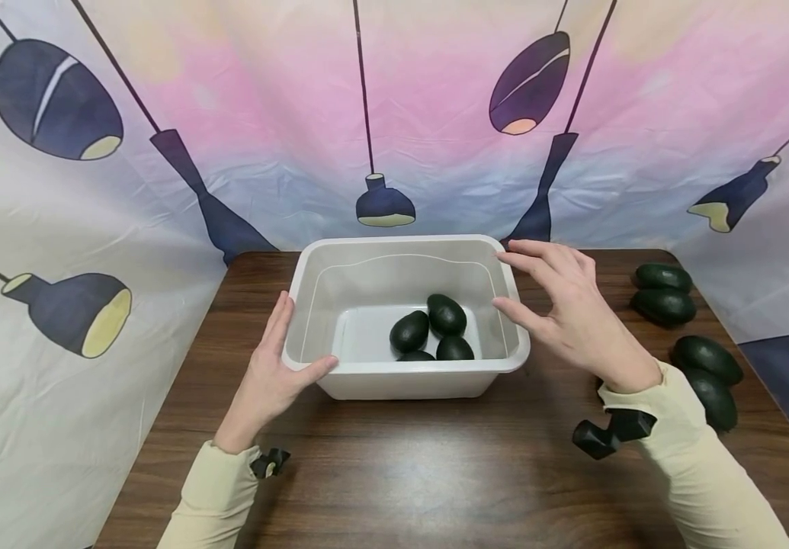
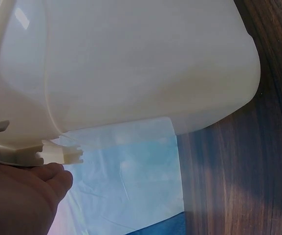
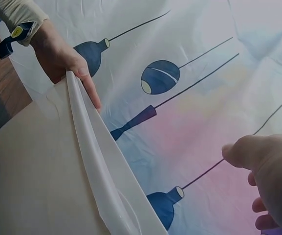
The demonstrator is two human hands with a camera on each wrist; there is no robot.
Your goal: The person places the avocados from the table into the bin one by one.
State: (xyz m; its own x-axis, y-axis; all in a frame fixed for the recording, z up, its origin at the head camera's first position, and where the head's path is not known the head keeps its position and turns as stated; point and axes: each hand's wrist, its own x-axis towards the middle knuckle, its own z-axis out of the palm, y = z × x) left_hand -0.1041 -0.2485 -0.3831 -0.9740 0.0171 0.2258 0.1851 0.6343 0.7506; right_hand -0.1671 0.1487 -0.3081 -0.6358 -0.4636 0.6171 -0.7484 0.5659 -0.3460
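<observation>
A white plastic tub (image 1: 394, 381) stands on the table with several dark green avocados (image 1: 410, 331) inside, grouped right of centre. At the tub's left front corner, my left hand (image 1: 267, 374) grips the rim, thumb across the front edge and fingers along the outer left side. In the left wrist view its fingers (image 2: 57, 178) lie close under the rim by a notched tab. My right hand (image 1: 566, 313) is beside the tub's right rim with fingers and thumb spread and nothing between them. The right wrist view shows this hand apart from the tub.
More avocados (image 1: 663, 306) lie in two groups along the table's right side, one partly behind my right sleeve. The brown wooden table (image 1: 394, 465) ends at a cloth backdrop (image 1: 284, 114) printed with hanging lamps. Black wrist cameras (image 1: 614, 433) sit on both cuffs.
</observation>
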